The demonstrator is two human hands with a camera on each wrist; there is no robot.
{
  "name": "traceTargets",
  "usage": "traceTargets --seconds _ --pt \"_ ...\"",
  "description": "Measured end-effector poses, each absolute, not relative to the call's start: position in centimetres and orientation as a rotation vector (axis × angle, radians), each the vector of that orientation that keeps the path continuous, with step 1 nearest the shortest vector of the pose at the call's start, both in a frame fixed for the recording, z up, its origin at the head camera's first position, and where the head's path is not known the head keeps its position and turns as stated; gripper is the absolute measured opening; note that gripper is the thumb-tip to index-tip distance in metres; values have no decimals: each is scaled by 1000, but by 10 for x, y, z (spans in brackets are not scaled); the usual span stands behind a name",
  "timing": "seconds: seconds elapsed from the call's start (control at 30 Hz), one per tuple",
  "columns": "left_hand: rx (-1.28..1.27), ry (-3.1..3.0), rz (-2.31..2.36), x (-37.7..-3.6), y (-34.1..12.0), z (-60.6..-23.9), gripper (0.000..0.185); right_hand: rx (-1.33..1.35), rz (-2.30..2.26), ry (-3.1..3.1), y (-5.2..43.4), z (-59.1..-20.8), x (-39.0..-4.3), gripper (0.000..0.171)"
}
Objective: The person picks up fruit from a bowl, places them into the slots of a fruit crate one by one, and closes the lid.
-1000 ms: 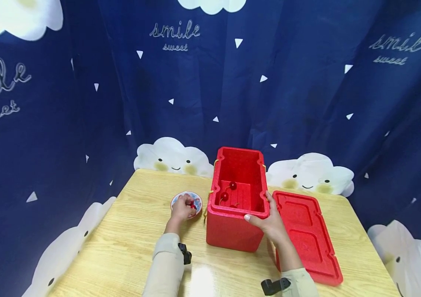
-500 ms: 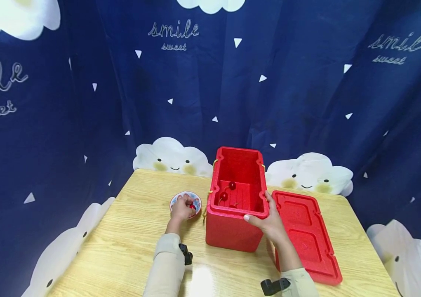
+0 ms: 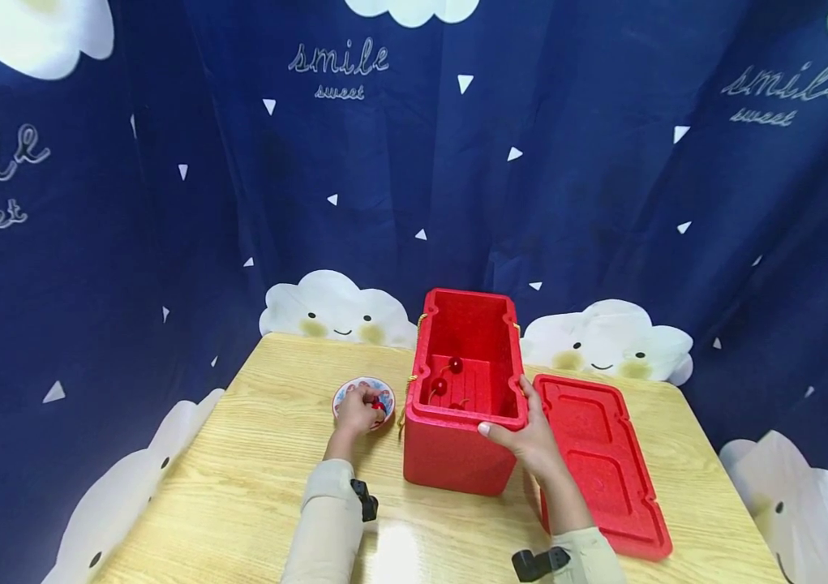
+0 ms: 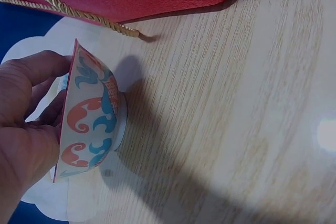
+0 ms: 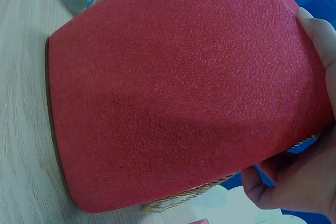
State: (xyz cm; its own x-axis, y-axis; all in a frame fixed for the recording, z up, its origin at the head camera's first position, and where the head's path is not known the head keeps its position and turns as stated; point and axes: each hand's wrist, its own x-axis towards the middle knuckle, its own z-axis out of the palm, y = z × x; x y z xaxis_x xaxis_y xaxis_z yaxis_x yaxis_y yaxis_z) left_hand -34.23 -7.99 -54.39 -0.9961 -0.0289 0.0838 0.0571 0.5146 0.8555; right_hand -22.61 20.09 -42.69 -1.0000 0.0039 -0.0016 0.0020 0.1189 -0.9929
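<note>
In the red box (image 3: pixel 466 381), cherries (image 3: pixel 455 365), left hand (image 3: pixel 358 410) in patterned bowl (image 3: pixel 345 392)

The red box (image 3: pixel 461 405) stands in the middle of the tabletop (image 3: pixel 253 478), walling off the bowl (image 3: pixel 364 401) to its left from the lid (image 3: pixel 599 462) lying just to its right. Bare tabletop lies open left of and before the bowl. The curtain (image 3: pixel 414 178) closes off the far edge.

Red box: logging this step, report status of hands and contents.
Left hand in the patterned bowl, pinching a red cherry. Right hand grips the open red box rim; cherries inside. Nothing blocking.
</note>
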Motion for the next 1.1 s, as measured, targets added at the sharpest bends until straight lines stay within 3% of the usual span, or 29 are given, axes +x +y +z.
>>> traceTargets --seconds 0.5,0.83,1.1 --pt "-65 -2627 -1551 -346 -79 -547 40 -22 2069 -2367 201 -429 -227 103" --pt "-71 -2670 -1525 -345 -79 -546 35 -4 2015 -2364 208 -458 -239 104" --pt "-71 -2656 -1529 -345 -78 -546 34 4 2036 -2349 206 -451 -236 103"
